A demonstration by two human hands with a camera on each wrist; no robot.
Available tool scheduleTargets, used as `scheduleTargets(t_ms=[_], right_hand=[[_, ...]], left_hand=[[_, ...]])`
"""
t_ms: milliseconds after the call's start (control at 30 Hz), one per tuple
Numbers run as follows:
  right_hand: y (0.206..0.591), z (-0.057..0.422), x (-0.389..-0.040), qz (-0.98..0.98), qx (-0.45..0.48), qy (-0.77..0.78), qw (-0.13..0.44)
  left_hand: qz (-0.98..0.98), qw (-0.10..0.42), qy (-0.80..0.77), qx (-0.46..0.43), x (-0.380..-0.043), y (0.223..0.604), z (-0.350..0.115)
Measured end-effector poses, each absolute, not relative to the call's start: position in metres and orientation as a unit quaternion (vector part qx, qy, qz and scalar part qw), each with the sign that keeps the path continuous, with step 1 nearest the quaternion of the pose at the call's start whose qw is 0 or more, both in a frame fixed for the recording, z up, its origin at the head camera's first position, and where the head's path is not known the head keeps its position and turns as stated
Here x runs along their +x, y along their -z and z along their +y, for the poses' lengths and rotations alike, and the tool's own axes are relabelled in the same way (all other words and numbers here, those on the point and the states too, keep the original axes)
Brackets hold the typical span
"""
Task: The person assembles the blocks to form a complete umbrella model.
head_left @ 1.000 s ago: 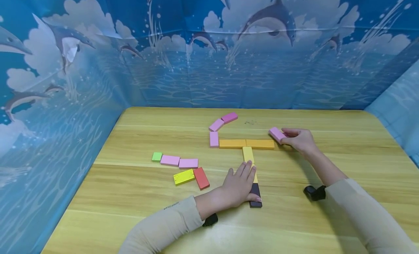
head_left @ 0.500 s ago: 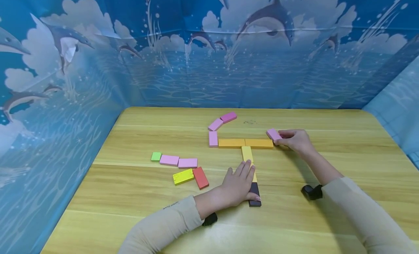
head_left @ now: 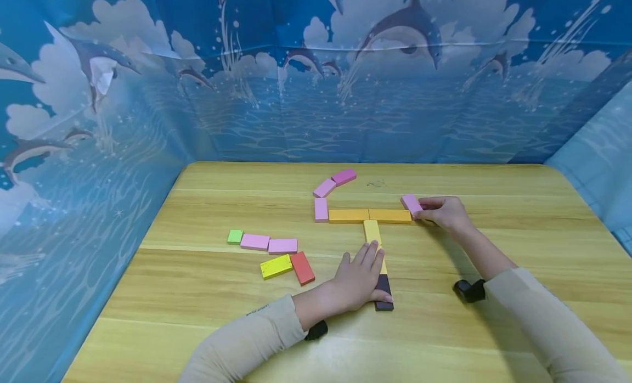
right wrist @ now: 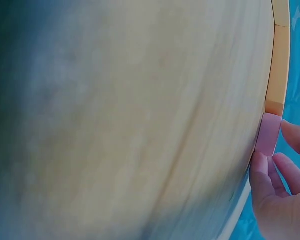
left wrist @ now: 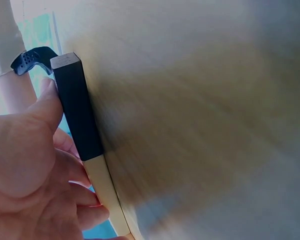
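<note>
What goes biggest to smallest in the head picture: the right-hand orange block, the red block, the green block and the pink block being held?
Largest to smallest:
1. Orange block
2. Red block
3. Green block
Unsure: pink block, because the fingers hide part of it.

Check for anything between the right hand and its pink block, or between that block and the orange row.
Nothing visible intervenes: the right hand pinches the pink block, which appears to meet the orange row at its right end.
</note>
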State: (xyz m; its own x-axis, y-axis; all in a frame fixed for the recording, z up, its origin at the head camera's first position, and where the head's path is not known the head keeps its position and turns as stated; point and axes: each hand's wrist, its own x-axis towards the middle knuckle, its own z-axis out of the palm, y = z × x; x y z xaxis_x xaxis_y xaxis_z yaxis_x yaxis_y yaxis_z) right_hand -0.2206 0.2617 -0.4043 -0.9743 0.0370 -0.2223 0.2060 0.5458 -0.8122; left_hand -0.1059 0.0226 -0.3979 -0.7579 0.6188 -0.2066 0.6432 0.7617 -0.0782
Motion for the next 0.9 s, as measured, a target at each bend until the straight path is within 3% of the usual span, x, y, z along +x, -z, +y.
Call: scheduleTargets(t_ms=[900], right_hand=[[0.4013,0.2645,-0.2219,0.859,0.07,0.497,0.103]], left_hand=[[0.936,0.083,0.07,0.335,-0.1079,0.4038,0.0229]])
